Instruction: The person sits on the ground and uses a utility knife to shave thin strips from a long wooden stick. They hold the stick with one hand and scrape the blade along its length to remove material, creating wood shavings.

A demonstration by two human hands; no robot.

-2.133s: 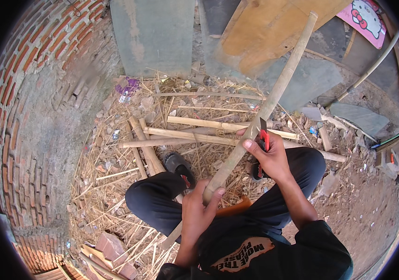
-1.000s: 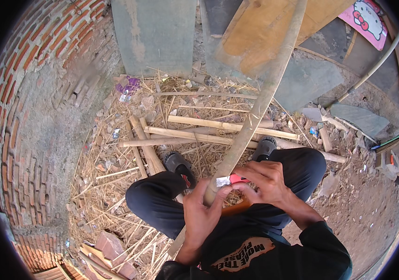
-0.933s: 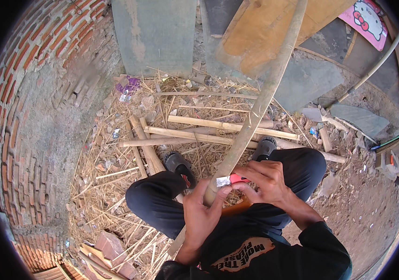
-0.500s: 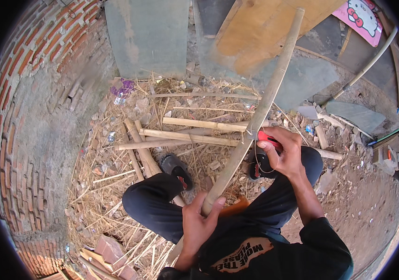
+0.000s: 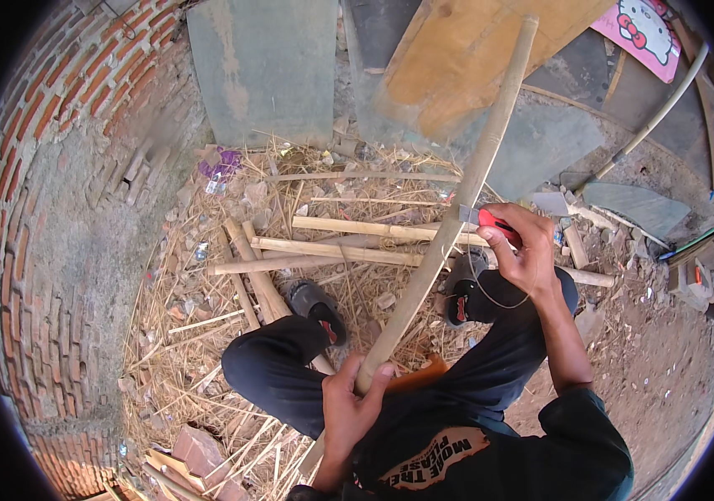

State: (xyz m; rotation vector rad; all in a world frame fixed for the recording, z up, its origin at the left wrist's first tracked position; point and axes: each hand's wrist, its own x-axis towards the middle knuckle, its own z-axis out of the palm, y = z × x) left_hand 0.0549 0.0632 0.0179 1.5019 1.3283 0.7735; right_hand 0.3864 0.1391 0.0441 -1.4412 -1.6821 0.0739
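Note:
A long bamboo pole (image 5: pixel 432 271) slants from near my waist up to the far right, past the leaning boards. My left hand (image 5: pixel 352 407) is wrapped round its lower part, close to my lap. In my right hand (image 5: pixel 526 250) is a red utility knife (image 5: pixel 495 224), its handle mostly covered by the fingers. The short wide blade reaches the pole's right edge, above the middle of its length. A few thin shavings cling to the pole just below the blade. A thin loop hangs beneath my right hand.
Cut bamboo pieces (image 5: pixel 357 227) lie on the straw-strewn ground beyond my feet. A brick wall (image 5: pixel 48 225) rises at left. Grey and brown boards (image 5: pixel 265 75) lean at the back, with a pink picture panel (image 5: pixel 643 37) at far right. A curved pole (image 5: pixel 653 121) stands below it.
My right hand and the knife have moved up and slightly right along the pole, so more of the blade shows. My left hand keeps its hold, and the pole has barely shifted.

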